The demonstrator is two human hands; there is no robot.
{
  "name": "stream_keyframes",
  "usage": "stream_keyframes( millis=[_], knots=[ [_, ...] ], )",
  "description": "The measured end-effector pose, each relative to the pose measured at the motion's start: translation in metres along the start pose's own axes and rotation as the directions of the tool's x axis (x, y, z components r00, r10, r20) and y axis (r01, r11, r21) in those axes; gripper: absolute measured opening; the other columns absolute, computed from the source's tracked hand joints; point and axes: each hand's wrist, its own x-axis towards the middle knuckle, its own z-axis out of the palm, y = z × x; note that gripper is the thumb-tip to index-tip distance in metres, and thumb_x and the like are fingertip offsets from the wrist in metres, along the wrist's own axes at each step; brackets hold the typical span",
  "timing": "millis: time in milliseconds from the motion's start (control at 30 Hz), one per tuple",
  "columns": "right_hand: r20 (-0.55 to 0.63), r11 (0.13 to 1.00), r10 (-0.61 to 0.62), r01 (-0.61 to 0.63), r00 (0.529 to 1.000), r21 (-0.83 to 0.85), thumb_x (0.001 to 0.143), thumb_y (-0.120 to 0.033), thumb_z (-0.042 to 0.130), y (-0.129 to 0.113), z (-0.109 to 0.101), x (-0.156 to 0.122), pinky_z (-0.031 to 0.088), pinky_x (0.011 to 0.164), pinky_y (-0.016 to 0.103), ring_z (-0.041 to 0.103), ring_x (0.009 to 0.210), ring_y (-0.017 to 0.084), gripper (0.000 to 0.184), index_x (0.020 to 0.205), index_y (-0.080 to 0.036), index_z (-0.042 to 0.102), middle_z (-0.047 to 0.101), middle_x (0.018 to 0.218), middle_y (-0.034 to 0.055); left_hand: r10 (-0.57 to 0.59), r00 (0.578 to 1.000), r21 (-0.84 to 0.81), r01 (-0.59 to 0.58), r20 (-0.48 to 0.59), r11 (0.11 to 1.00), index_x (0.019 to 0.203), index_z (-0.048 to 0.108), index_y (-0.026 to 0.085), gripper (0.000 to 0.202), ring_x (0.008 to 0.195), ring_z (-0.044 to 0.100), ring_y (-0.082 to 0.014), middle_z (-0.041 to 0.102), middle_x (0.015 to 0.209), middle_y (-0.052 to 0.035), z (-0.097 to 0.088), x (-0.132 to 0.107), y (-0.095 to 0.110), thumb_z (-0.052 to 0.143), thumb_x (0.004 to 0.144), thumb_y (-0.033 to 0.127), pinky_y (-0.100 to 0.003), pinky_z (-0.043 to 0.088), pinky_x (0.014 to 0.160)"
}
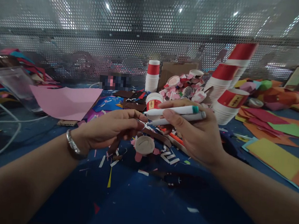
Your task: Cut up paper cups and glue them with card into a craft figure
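Observation:
My right hand (201,137) is closed around two white markers. One marker (178,110) has a green end, and the other marker (182,118) below it has a grey end. My left hand (114,126), with a silver bracelet on the wrist, has its fingers curled in a pinch at the markers' left ends. Whether anything small sits between those fingertips is hidden. Below the hands lies a round cup bottom (144,145) with pink paper tabs around it. A red and white paper cup (154,102) stands just behind the hands.
Stacked paper cups (152,76) rise at the back, with more leaning cup stacks (223,80) at right. Between them is a pile of pink-tabbed cup pieces (185,85). Coloured paper (275,153) lies right, a pink sheet (64,100) left. Paper scraps (170,157) litter the blue table.

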Motion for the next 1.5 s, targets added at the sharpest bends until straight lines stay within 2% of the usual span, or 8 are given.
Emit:
stream_keyframes(
  millis=[133, 300, 400, 667, 900, 1067, 1333, 1500],
  knots=[
    [0.058, 0.985, 0.139, -0.132, 0.989, -0.108, 0.09, -0.037, 0.076, 0.001, -0.003, 0.002, 0.055, 0.05, 0.028, 0.065, 0.057, 0.015, 0.018, 0.091, -0.02, 0.076, 0.071, 0.071, 0.0009, -0.006, 0.998, 0.32, -0.015, 0.065, 0.947, 0.122, 0.061, 0.024, 0.044, 0.036, 0.05, -0.0072, 0.067, 0.074, 0.0021, -0.013, 0.003, -0.01, 0.077, 0.086, 0.042, -0.018, 0.034, 0.036],
    [0.171, 0.936, 0.201, -0.138, 0.965, -0.323, 0.086, -0.042, 0.078, 0.002, -0.005, 0.002, 0.042, 0.046, 0.024, 0.056, 0.052, 0.011, 0.029, 0.076, -0.016, 0.073, 0.065, 0.06, -0.0008, 0.047, 0.98, 0.447, -0.131, 0.195, 0.885, 0.123, 0.064, 0.026, 0.054, 0.053, 0.062, -0.0116, 0.072, 0.078, 0.004, -0.014, 0.004, -0.011, 0.086, 0.075, 0.034, -0.02, 0.042, 0.047],
    [0.184, 0.926, 0.178, -0.101, 0.967, -0.363, 0.086, -0.041, 0.078, 0.0, -0.004, 0.001, 0.041, 0.049, 0.024, 0.057, 0.054, 0.012, 0.027, 0.076, -0.017, 0.073, 0.065, 0.061, -0.0011, 0.093, 0.969, 0.478, -0.194, 0.227, 0.857, 0.121, 0.065, 0.024, 0.059, 0.067, 0.068, -0.0142, 0.075, 0.084, 0.0035, -0.008, 0.003, -0.011, 0.091, 0.068, 0.032, -0.022, 0.047, 0.057],
    [0.283, 0.878, 0.163, -0.008, 0.945, -0.479, 0.091, -0.039, 0.072, 0.005, -0.004, -0.001, 0.044, 0.054, 0.025, 0.06, 0.06, 0.014, 0.022, 0.087, -0.017, 0.073, 0.069, 0.068, -0.0002, -0.022, 0.961, 0.395, -0.092, 0.276, 0.914, 0.113, 0.064, 0.022, 0.05, 0.087, 0.076, -0.0211, 0.08, 0.091, 0.0, -0.004, 0.006, -0.018, 0.087, 0.069, 0.02, -0.025, 0.052, 0.07],
    [0.305, 0.881, 0.317, -0.159, 0.898, -0.446, 0.089, -0.044, 0.073, 0.004, 0.0, -0.002, 0.051, 0.054, 0.029, 0.069, 0.064, 0.02, 0.025, 0.091, -0.019, 0.071, 0.074, 0.075, 0.0038, 0.029, 0.962, 0.392, -0.138, 0.271, 0.909, 0.104, 0.066, 0.021, 0.043, 0.078, 0.074, -0.0192, 0.078, 0.086, 0.0011, -0.005, 0.01, -0.021, 0.09, 0.068, 0.028, -0.025, 0.05, 0.063],
    [0.34, 0.898, 0.38, -0.255, 0.861, -0.358, 0.087, -0.043, 0.075, 0.008, 0.01, -0.001, 0.052, 0.05, 0.029, 0.065, 0.057, 0.018, 0.026, 0.095, -0.018, 0.072, 0.071, 0.073, 0.003, 0.067, 0.96, 0.432, -0.184, 0.271, 0.883, 0.103, 0.068, 0.02, 0.042, 0.07, 0.07, -0.0167, 0.075, 0.079, 0.0028, -0.003, 0.009, -0.019, 0.09, 0.067, 0.027, -0.023, 0.046, 0.056],
    [0.33, 0.887, 0.13, 0.04, 0.935, -0.461, 0.094, -0.04, 0.068, 0.013, 0.008, 0.003, 0.046, 0.057, 0.026, 0.06, 0.065, 0.016, 0.023, 0.089, -0.018, 0.072, 0.068, 0.075, 0.0028, 0.016, 0.974, 0.457, -0.121, 0.226, 0.881, 0.097, 0.07, 0.019, 0.037, 0.059, 0.064, -0.0136, 0.07, 0.068, 0.004, 0.0, 0.004, -0.016, 0.09, 0.068, 0.03, -0.022, 0.041, 0.049],
    [0.351, 0.84, 0.081, 0.126, 0.933, -0.528, 0.093, -0.033, 0.066, 0.005, 0.005, 0.005, 0.04, 0.054, 0.026, 0.053, 0.057, 0.012, 0.02, 0.081, -0.017, 0.069, 0.062, 0.065, -0.0006, -0.009, 0.97, 0.436, -0.101, 0.244, 0.894, 0.103, 0.069, 0.019, 0.041, 0.079, 0.075, -0.0216, 0.079, 0.084, -0.002, -0.001, 0.006, -0.017, 0.09, 0.068, 0.03, -0.026, 0.051, 0.062]
  ],
)
